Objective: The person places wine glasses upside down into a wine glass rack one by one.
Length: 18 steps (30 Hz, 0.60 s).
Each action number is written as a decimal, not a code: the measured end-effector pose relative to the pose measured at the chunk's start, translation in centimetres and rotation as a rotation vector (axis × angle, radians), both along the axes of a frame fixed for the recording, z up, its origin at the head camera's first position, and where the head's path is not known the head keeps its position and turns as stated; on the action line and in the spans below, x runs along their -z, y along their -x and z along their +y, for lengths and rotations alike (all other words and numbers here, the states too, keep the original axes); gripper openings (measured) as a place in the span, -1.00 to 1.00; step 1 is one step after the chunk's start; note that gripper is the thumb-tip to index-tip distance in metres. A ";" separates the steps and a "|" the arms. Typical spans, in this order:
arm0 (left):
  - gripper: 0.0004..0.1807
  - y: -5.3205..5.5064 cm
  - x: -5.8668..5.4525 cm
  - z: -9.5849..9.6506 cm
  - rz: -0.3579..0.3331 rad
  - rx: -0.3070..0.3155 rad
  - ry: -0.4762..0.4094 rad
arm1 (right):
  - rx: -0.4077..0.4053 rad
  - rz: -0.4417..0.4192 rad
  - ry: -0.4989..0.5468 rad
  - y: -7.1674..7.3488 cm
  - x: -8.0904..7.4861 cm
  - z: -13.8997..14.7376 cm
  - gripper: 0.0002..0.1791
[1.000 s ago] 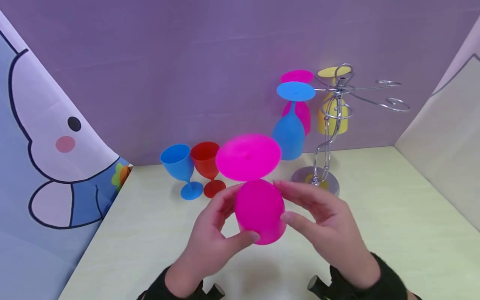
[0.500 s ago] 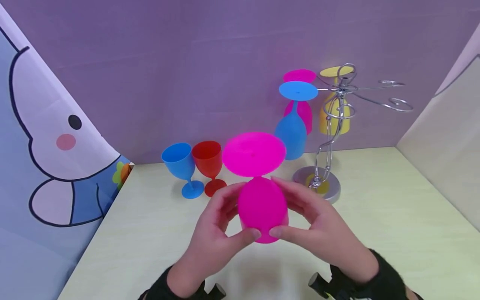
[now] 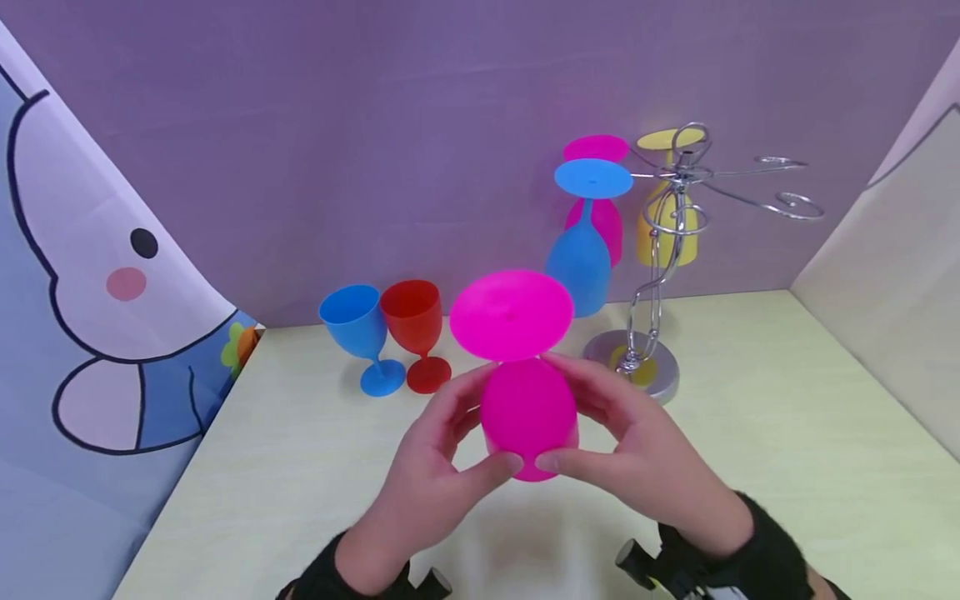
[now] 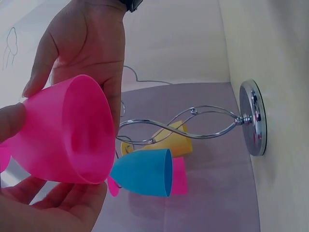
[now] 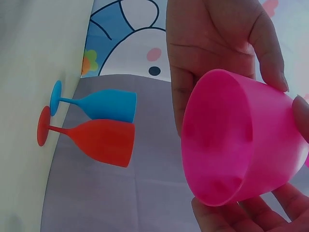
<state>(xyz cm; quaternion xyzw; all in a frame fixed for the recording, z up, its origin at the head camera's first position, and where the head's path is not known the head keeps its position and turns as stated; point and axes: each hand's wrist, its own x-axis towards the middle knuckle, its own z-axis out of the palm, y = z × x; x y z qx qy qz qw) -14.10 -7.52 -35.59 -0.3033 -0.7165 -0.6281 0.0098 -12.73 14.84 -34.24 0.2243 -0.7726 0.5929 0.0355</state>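
Note:
A pink plastic goblet (image 3: 528,417) is held upside down in front of me, its round foot on top and its open mouth facing down. My left hand (image 3: 431,467) grips the bowl from the left, thumb on its near side. From the right, my right hand (image 3: 637,450) holds the same bowl, thumb tip close to the other thumb. Both wrist views look into the hollow of the pink goblet. Behind it stands a silver wire stemware rack (image 3: 652,308), with a blue goblet (image 3: 581,262), another pink goblet (image 3: 600,150) and a yellow goblet (image 3: 686,242) hanging inverted from its arms.
An upright blue goblet (image 3: 356,325) and an upright red goblet (image 3: 414,321) stand side by side at the back left of the pale table (image 3: 787,467). A purple backdrop (image 3: 375,167) rises behind, with a cartoon-printed cloth (image 3: 97,250) on the left.
My right thumb has come down onto the goblet's lower near side, close to the left thumb. The held goblet has shifted slightly right in view. The rack and standing goblets stay put.

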 end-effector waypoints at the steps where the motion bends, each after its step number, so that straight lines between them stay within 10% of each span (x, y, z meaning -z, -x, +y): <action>1: -0.25 0.0 0.0 0.0 -0.004 0.000 0.000 | 0.001 -0.003 0.000 0.0 0.0 0.0 -0.18; 18: -0.24 0.0 0.2 0.4 -0.025 -0.010 -0.020 | 0.053 0.018 0.019 0.2 0.4 -0.2 -0.19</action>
